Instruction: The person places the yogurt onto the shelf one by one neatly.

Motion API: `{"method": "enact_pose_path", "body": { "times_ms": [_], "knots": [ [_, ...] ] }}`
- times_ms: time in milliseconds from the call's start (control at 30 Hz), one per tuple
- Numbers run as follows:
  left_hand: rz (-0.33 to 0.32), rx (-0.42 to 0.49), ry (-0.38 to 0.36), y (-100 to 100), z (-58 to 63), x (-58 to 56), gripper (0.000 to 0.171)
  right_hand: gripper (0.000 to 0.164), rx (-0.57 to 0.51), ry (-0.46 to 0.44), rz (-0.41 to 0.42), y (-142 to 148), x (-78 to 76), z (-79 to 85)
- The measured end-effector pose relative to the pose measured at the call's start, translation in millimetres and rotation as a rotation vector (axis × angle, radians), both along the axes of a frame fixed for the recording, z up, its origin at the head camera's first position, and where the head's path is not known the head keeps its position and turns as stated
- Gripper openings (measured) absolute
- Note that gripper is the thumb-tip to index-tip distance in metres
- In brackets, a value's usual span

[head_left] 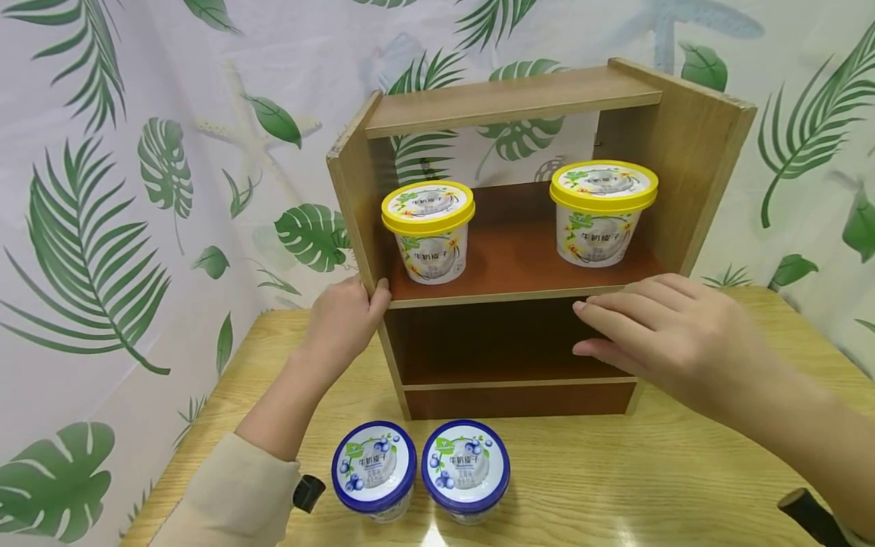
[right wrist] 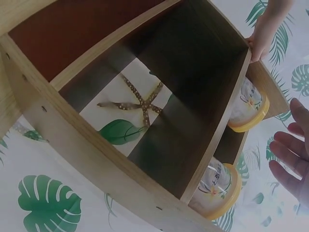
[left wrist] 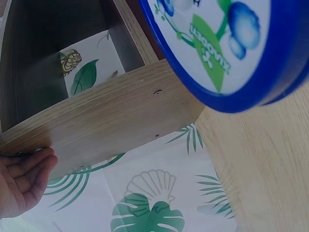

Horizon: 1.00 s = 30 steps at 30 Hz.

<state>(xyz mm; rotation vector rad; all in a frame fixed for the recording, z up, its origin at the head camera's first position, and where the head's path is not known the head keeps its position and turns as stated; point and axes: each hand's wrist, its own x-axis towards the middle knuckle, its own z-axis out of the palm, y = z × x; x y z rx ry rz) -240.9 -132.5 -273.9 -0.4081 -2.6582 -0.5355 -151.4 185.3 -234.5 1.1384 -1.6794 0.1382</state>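
My left hand (head_left: 345,319) grips the left side panel of a small wooden shelf (head_left: 472,300), thumb at the front edge. In the left wrist view its fingers (left wrist: 36,169) lie against the panel's outer face. My right hand (head_left: 673,334) hovers before the shelf's right side with fingers loosely extended and nothing held. Two yellow-lidded tubs stand on the upper board, one at left (head_left: 431,232) and one at right (head_left: 601,216). On the table in front, two blue-lidded tubs, a left one (head_left: 374,467) and a right one (head_left: 466,467), stand side by side.
The shelf stands upright on a wood-grain table (head_left: 567,479), with a lower compartment (head_left: 492,342) below the tubs. A leaf-patterned sheet (head_left: 225,182) covers the walls behind and to the left. Dark straps show at both sleeves.
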Motion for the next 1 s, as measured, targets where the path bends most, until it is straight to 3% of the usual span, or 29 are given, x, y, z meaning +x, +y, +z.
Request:
{"method": "enact_pose_path", "body": {
  "times_ms": [1000],
  "knots": [
    [0.016, -0.071, -0.011, 0.2, 3.3, -0.6, 0.045, 0.036, 0.053, -0.012, 0.122, -30.2, 15.4, -37.2]
  ]
}}
